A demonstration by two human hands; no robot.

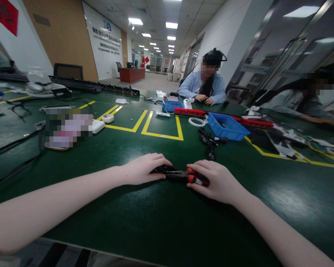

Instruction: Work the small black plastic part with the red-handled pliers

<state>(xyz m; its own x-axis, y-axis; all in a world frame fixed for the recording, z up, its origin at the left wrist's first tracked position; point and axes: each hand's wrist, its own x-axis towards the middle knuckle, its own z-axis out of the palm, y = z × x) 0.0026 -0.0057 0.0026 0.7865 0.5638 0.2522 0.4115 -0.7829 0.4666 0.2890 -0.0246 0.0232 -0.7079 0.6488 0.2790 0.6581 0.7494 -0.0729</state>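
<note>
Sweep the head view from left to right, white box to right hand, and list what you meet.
White box, round white roll, left hand holding a dark object, pliers, right hand gripping their handles.

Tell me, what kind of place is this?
Probably an office with a workshop area: I can see pliers, a green worktable with yellow markings, and a red desk farther back.

From where I stand, the table (144, 226) is deep green, marked out in bright yellow tape (163, 136). The pliers (180, 175) have red-and-black handles (198, 180). The cables (206, 139) are black, the larger bin (230, 134) blue, the ring (198, 125) white, the far desk (132, 75) reddish brown.
</note>
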